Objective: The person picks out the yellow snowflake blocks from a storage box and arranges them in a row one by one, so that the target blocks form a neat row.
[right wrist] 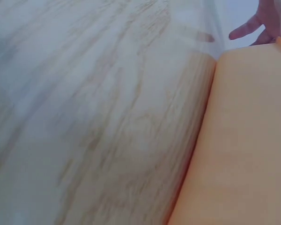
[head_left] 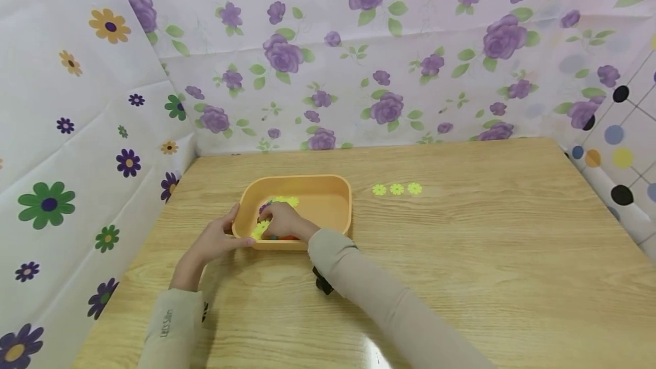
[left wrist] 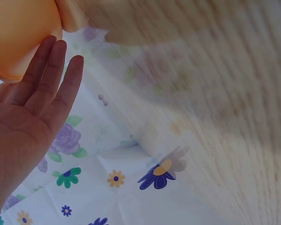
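An orange plastic bin (head_left: 328,206) stands on the table, left of centre. My left hand (head_left: 217,241) is at its left front corner, thumb along the front rim. In the left wrist view the fingers of that hand (left wrist: 37,103) lie nearly straight against the bin's wall (left wrist: 23,37). My right hand (head_left: 287,221) reaches down inside the bin with bent fingers, among yellow flower-shaped discs (head_left: 260,230) and purple, red and blue pieces. Its fingertips are partly hidden, so I cannot tell if they pinch a piece. The right wrist view shows only the bin's outer wall (right wrist: 243,122) and the left hand.
Three yellow flower discs (head_left: 397,189) lie in a row on the wooden table (head_left: 487,244), right of the bin. Flower-printed sheets (head_left: 318,95) stand behind the table and on the left; a dotted one (head_left: 622,158) stands on the right.
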Motion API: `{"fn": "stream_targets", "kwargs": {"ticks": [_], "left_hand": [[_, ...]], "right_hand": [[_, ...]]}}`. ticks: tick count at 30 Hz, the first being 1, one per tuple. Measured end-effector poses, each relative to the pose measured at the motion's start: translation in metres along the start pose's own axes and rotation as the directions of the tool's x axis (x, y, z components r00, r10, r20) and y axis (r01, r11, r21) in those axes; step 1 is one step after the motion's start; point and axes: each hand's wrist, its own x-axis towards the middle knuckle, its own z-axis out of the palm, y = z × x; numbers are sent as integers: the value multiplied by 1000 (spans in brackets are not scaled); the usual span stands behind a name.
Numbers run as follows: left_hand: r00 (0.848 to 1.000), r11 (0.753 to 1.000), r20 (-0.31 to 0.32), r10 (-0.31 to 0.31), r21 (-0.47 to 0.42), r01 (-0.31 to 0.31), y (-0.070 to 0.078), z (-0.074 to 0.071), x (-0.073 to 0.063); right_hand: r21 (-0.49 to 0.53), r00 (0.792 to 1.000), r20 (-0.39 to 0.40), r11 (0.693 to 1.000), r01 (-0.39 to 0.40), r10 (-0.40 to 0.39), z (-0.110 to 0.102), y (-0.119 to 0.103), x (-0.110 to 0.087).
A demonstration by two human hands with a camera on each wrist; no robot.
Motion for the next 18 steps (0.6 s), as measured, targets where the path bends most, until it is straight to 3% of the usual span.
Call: {"fn": "stream_targets", "kwargs": {"ticks": [18], "left_hand": [[1000, 1000, -2, -23, 4, 23, 0, 0, 0]], "right_hand": [[77, 998, -67, 997, 3, 3, -30, -2, -22]]}}
